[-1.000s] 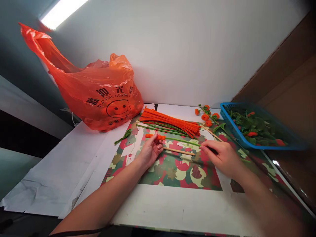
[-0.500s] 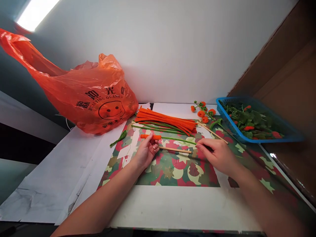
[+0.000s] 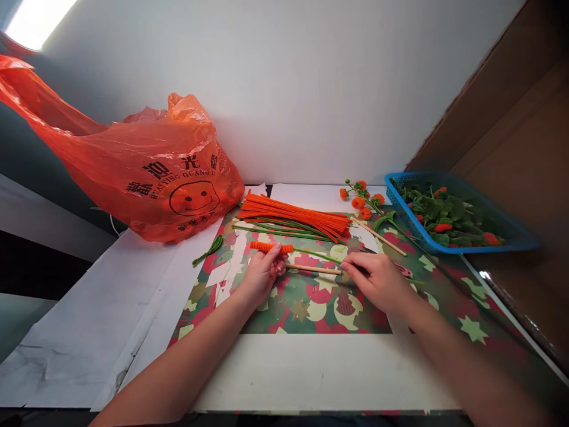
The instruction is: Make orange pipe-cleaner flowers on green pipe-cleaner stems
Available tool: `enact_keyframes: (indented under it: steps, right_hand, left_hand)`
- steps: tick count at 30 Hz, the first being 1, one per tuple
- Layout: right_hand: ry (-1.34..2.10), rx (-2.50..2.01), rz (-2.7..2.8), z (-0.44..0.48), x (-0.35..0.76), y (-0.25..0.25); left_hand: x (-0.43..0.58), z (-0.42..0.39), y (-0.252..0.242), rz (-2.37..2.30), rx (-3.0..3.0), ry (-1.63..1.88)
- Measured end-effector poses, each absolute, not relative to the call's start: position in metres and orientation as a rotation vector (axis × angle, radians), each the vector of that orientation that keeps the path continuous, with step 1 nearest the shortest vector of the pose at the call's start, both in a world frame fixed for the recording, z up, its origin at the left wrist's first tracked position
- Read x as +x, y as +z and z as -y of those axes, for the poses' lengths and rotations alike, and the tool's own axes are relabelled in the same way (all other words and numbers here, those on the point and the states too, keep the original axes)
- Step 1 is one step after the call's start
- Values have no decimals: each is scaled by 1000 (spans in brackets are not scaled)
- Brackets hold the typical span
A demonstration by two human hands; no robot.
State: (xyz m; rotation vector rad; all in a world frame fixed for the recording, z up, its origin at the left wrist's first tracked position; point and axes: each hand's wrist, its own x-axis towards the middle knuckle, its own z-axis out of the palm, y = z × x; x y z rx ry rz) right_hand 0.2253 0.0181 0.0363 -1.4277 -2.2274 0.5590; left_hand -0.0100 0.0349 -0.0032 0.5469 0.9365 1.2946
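My left hand (image 3: 265, 271) pinches an orange coil (image 3: 260, 245) between thumb and fingers. A green stem (image 3: 317, 255) runs from the coil's right end to my right hand (image 3: 372, 277), whose fingertips are closed on it. Under the stem a thin wooden stick (image 3: 313, 269) lies level, its left end hidden by my left hand. Behind my hands rests a bundle of orange pipe cleaners (image 3: 296, 213), with several green ones (image 3: 275, 230) along its front. A folded green piece (image 3: 208, 250) lies left of my left hand.
An orange plastic bag (image 3: 155, 178) stands at the left. Orange flowers (image 3: 359, 203) lie at the back right beside a blue basket (image 3: 427, 238) of green leaves and orange pieces. Another wooden stick (image 3: 382, 237) is behind my right hand. A cardboard panel (image 3: 502, 136) rises at the right.
My right hand has moved slightly left, closer to my left hand, and the visible stem between them is shorter. The whole view has shifted a little. Both hands keep their hold.
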Motion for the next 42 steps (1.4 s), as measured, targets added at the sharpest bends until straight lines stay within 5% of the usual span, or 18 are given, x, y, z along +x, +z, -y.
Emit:
enact_keyframes:
  steps: [14, 25, 34, 42]
  right_hand:
    - [886, -1308, 2290, -16, 230, 45]
    - [1057, -1239, 2181, -1, 206, 38]
    - [867, -1396, 2226, -21, 241, 46]
    - [1098, -1259, 2204, -14, 223, 40]
  left_hand:
    - [-16, -34, -6, -1058, 815, 1334]
    - [11, -3, 12, -1093, 976, 1050]
    - [-14, -23, 6, -1236, 921, 1342]
    - [0, -8, 10, -1199, 1004, 1117]
